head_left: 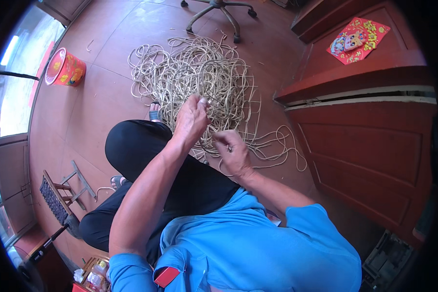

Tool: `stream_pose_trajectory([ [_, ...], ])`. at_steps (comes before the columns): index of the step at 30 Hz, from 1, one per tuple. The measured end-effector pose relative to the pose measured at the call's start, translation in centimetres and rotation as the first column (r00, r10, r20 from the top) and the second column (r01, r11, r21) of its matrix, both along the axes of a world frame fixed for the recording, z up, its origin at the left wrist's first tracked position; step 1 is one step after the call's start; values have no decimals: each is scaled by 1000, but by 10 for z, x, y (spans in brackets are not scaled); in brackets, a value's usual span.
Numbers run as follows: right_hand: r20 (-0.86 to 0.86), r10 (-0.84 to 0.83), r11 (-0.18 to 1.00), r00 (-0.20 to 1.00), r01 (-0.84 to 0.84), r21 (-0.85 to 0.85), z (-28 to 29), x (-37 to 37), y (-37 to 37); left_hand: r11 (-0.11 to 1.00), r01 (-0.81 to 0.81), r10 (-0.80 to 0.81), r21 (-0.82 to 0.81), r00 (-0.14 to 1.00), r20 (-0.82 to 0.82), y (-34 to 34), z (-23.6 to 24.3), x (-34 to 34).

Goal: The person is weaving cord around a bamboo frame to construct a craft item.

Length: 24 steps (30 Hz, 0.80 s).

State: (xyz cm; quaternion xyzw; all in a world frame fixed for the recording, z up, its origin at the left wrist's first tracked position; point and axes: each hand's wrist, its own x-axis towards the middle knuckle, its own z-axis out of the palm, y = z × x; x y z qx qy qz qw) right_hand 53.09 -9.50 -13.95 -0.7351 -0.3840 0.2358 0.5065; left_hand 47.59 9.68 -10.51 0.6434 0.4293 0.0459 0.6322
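A large tangled heap of pale beige cord point(199, 73) lies on the floor in front of my knees. Over its near side my left hand point(193, 119) is closed, thumb up, in a pinch on a strand of the cord. Lower and to the right, my right hand point(233, 152) has its fingers curled together and is slightly blurred. Something small shows at its palm, but what it grips is hard to make out. Loose loops of cord point(282, 146) trail from the heap to the right, below the red cabinet.
A red patterned bucket point(65, 68) stands at the far left by the glass door. Beyond the heap is a wheeled chair base point(216, 12). On the right rises a red wooden cabinet point(365, 155). A folding stool point(58, 194) stands at the left, near a basket of bottles point(95, 275).
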Motion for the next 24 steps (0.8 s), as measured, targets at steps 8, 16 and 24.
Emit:
stream_pose_trajectory([
  [8, 60, -506, 734, 860, 466, -494, -167, 127, -93, 992, -73, 54, 106, 984, 167, -7, 35, 1],
  [16, -493, -642, 761, 587, 410, -503, -187, 142, -70, 968, -186, 235, -171, 913, 333, 6, 67, -37],
  [24, -415, -484, 869, 770, 478, -128, -78, 197, -38, 912, -353, 409, -209, 817, 407, 25, 83, -67],
])
